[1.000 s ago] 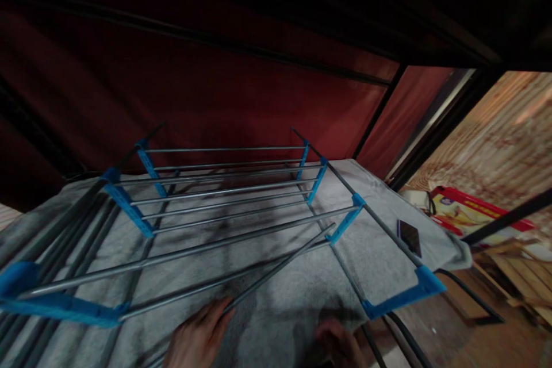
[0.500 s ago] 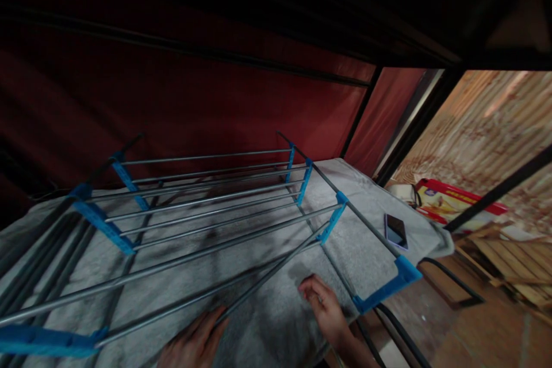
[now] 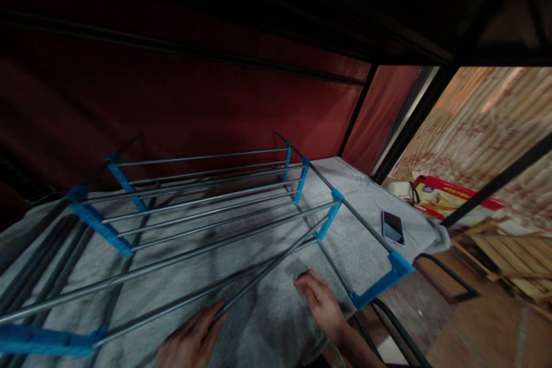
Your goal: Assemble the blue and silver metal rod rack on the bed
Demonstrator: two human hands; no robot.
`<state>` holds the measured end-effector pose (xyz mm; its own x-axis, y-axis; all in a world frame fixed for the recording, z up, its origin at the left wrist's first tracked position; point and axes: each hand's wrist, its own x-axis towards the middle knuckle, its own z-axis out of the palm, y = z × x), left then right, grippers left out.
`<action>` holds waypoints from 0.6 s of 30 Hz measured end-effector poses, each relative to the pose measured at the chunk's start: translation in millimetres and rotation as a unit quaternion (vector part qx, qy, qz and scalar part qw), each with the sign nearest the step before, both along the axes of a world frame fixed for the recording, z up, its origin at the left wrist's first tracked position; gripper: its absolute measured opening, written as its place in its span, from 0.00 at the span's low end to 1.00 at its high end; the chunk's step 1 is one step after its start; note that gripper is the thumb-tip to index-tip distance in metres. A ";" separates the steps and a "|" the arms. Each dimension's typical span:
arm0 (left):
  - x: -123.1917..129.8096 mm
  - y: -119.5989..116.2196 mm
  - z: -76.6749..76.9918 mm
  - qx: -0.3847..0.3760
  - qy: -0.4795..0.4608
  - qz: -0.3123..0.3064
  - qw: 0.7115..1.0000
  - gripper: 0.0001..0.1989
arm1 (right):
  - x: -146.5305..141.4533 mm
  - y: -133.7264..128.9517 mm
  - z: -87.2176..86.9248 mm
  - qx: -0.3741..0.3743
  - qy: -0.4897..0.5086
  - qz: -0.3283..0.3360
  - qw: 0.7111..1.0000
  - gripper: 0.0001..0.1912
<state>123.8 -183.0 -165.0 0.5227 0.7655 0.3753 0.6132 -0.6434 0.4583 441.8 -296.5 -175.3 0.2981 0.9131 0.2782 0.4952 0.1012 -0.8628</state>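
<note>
A rack of grey metal tubes and blue plastic brackets lies on a grey cloth-covered surface. My left hand [image 3: 192, 336] is closed around the near end of a loose metal tube [image 3: 263, 276] at the bottom of the view. This tube slants away to the right, its far end by the blue bracket [image 3: 330, 217] on the right-hand side. My right hand [image 3: 321, 305] hovers over or rests on the cloth [image 3: 276, 316], fingers loosely bent, with nothing visible in it. Just right of it is the blue corner bracket [image 3: 382, 282].
A phone [image 3: 393, 227] lies on the cloth at the right. Several grey tubes [image 3: 41, 259] are bunched at the left. Beyond the surface are a red and yellow box [image 3: 448, 195], wooden slats [image 3: 513, 256] and dark frame posts [image 3: 414, 121].
The view has shifted slightly, moving the rack a little left in the picture. The fingers of my right hand have straightened somewhat. My left hand keeps its hold on the tube.
</note>
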 end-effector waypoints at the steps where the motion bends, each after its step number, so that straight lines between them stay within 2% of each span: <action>1: 0.2 0.3 0.4 -0.001 0.001 0.003 1.000 0.16 | 0.1 -0.2 -0.2 0.001 -0.004 0.001 1.000 0.13; 12: -1.2 2.6 9.6 0.019 0.023 -0.014 0.999 0.17 | -4.1 0.2 4.8 -0.007 -0.018 0.008 1.000 0.15; 18: -0.4 3.2 6.2 0.028 0.013 -0.012 0.999 0.16 | -11.8 2.6 8.4 -0.005 -0.019 0.037 0.999 0.15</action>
